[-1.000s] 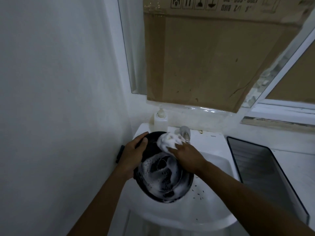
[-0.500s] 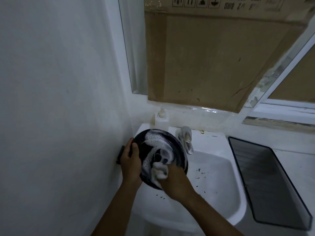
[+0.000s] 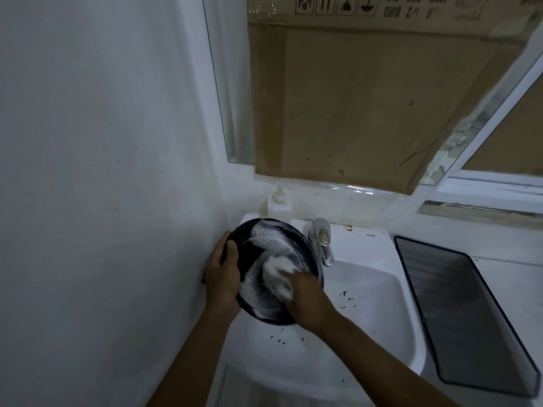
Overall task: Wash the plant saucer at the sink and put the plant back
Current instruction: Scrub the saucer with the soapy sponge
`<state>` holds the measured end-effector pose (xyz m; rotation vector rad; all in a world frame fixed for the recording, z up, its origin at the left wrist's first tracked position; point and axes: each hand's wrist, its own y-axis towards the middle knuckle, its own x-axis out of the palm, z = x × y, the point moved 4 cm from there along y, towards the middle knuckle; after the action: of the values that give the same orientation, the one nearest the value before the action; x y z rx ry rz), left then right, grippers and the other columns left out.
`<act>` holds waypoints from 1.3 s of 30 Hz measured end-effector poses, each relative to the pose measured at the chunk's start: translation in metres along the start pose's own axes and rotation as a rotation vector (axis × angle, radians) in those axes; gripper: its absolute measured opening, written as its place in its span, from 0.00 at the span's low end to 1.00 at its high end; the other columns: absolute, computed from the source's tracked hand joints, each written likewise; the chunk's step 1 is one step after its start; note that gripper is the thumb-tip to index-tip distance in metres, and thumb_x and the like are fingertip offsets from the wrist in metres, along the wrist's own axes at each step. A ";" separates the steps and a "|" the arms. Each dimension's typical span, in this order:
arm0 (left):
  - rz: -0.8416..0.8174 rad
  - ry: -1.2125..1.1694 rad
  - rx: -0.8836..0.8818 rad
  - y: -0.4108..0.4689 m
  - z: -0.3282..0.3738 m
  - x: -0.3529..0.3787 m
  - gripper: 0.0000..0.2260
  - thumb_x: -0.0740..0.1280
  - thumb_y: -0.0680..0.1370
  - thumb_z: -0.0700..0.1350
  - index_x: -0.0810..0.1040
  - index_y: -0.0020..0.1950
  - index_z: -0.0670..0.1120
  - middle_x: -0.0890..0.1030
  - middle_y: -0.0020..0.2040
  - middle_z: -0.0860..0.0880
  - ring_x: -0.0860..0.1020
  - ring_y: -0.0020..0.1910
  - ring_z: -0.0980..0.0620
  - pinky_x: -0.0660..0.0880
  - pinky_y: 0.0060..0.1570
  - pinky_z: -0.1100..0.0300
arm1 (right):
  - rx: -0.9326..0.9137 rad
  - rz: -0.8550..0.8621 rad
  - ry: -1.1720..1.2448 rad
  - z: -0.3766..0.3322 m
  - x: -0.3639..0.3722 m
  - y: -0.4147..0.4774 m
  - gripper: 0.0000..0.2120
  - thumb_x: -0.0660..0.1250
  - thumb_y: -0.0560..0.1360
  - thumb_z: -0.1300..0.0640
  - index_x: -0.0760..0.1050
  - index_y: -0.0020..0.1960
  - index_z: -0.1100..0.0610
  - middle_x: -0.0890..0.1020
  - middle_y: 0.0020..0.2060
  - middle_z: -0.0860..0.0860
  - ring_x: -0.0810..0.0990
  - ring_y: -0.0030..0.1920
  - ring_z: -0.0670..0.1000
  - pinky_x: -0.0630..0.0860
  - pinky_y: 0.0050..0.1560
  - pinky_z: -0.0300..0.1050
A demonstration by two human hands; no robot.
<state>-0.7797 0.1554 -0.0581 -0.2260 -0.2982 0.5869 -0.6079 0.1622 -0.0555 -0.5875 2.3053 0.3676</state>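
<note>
A person scrubs a black plant saucer (image 3: 249,254) over a white sink (image 3: 373,315) at lower centre of the frame. The saucer is tilted up on edge, its inner face turned toward the camera and streaked with white suds, and it sits over the left side of the basin, just left of the chrome tap (image 3: 321,240). The left hand (image 3: 221,279) grips the saucer's left rim, thumb laid over the front face and the other fingers wrapped behind it, out of sight. The right hand (image 3: 308,301) presses a foamy white sponge (image 3: 276,274) against the middle of the saucer, its fingers curled onto the sponge and partly buried in lather. Small black specks (image 3: 348,298) dot the basin below and to the right of the saucer. A pale soap dispenser (image 3: 279,202) stands at the back of the sink, above the saucer. A sheet of brown cardboard (image 3: 382,98) fills the upper centre of the frame. A dark rectangular tray (image 3: 458,312) lies on the counter at right, beside the sink.
</note>
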 end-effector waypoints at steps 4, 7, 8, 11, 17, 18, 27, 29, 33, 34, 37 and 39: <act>-0.051 0.007 -0.010 0.002 0.002 -0.003 0.10 0.64 0.82 0.49 0.79 0.62 0.57 0.82 0.52 0.60 0.83 0.48 0.59 0.80 0.41 0.64 | 0.077 0.089 -0.010 0.022 -0.013 -0.003 0.23 0.63 0.76 0.70 0.72 0.70 0.60 0.75 0.67 0.54 0.74 0.68 0.52 0.65 0.68 0.35; -0.079 0.033 -0.003 -0.002 0.001 0.005 0.10 0.64 0.82 0.49 0.79 0.61 0.59 0.82 0.51 0.61 0.83 0.47 0.62 0.80 0.41 0.66 | 0.084 0.075 -0.022 0.002 -0.002 0.003 0.24 0.63 0.76 0.69 0.70 0.71 0.59 0.73 0.70 0.56 0.69 0.71 0.54 0.62 0.73 0.41; -0.073 0.034 0.002 -0.002 0.001 0.005 0.10 0.63 0.82 0.49 0.79 0.61 0.59 0.81 0.52 0.61 0.83 0.47 0.63 0.79 0.40 0.67 | 0.024 -0.012 -0.043 -0.006 0.008 -0.001 0.25 0.63 0.76 0.68 0.69 0.72 0.58 0.71 0.71 0.56 0.67 0.73 0.53 0.57 0.73 0.37; -0.059 0.017 -0.011 0.002 0.000 -0.004 0.10 0.63 0.82 0.49 0.78 0.61 0.59 0.80 0.56 0.58 0.83 0.49 0.59 0.80 0.40 0.66 | -0.111 -0.052 -0.056 -0.004 0.004 -0.014 0.26 0.64 0.75 0.69 0.71 0.71 0.55 0.70 0.71 0.50 0.65 0.72 0.48 0.53 0.70 0.28; -0.048 -0.004 -0.025 -0.006 -0.016 0.003 0.11 0.63 0.82 0.50 0.78 0.64 0.58 0.81 0.57 0.57 0.83 0.52 0.57 0.80 0.42 0.64 | 0.343 0.276 0.060 0.005 -0.003 0.002 0.27 0.60 0.78 0.71 0.62 0.76 0.60 0.66 0.74 0.55 0.63 0.74 0.50 0.58 0.74 0.37; -0.042 -0.006 -0.021 -0.008 -0.018 0.004 0.12 0.63 0.82 0.51 0.78 0.65 0.58 0.81 0.57 0.57 0.82 0.52 0.57 0.80 0.42 0.64 | 0.344 0.239 0.023 -0.004 0.007 0.002 0.28 0.59 0.79 0.69 0.59 0.77 0.59 0.62 0.76 0.55 0.59 0.76 0.53 0.55 0.76 0.43; -0.036 -0.101 -0.087 -0.008 -0.019 -0.025 0.13 0.61 0.83 0.47 0.76 0.67 0.50 0.81 0.62 0.49 0.82 0.56 0.48 0.81 0.52 0.53 | -0.039 -0.295 -0.017 -0.012 0.002 -0.025 0.28 0.63 0.79 0.64 0.63 0.76 0.51 0.64 0.76 0.48 0.61 0.74 0.44 0.57 0.72 0.33; -0.031 -0.137 -0.104 -0.008 -0.018 -0.023 0.15 0.62 0.83 0.46 0.75 0.69 0.48 0.79 0.64 0.48 0.81 0.58 0.47 0.80 0.52 0.53 | 0.018 -0.268 -0.164 -0.003 -0.008 -0.020 0.25 0.65 0.78 0.59 0.67 0.74 0.49 0.68 0.71 0.53 0.70 0.66 0.51 0.67 0.64 0.39; -0.067 -0.158 -0.132 -0.005 -0.021 -0.019 0.15 0.62 0.83 0.47 0.76 0.69 0.49 0.81 0.61 0.50 0.82 0.54 0.49 0.81 0.47 0.55 | 0.041 -0.029 -0.131 0.005 -0.032 -0.019 0.21 0.62 0.79 0.45 0.67 0.71 0.43 0.67 0.68 0.47 0.68 0.62 0.50 0.68 0.64 0.49; -0.076 -0.154 -0.139 -0.004 -0.023 -0.018 0.15 0.62 0.83 0.47 0.76 0.69 0.49 0.82 0.60 0.51 0.82 0.55 0.48 0.80 0.50 0.53 | 0.088 0.105 -0.156 0.011 -0.040 -0.021 0.19 0.62 0.80 0.47 0.68 0.70 0.44 0.70 0.66 0.47 0.68 0.61 0.50 0.69 0.62 0.52; -0.114 -0.168 -0.168 -0.004 -0.028 -0.015 0.12 0.62 0.82 0.47 0.78 0.64 0.52 0.84 0.53 0.59 0.84 0.52 0.52 0.81 0.45 0.55 | 0.247 0.375 -0.186 0.032 -0.055 -0.029 0.18 0.63 0.78 0.57 0.72 0.67 0.46 0.74 0.60 0.48 0.70 0.57 0.52 0.67 0.59 0.50; -0.137 -0.198 -0.209 -0.004 -0.031 -0.013 0.10 0.62 0.83 0.47 0.79 0.61 0.54 0.84 0.54 0.56 0.84 0.51 0.52 0.81 0.43 0.55 | 0.371 0.398 0.120 0.044 -0.054 -0.033 0.18 0.64 0.78 0.59 0.72 0.64 0.45 0.75 0.58 0.47 0.74 0.57 0.48 0.68 0.57 0.43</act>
<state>-0.7774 0.1412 -0.0889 -0.3469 -0.5641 0.4425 -0.5311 0.1684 -0.0512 0.0368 2.5185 0.0805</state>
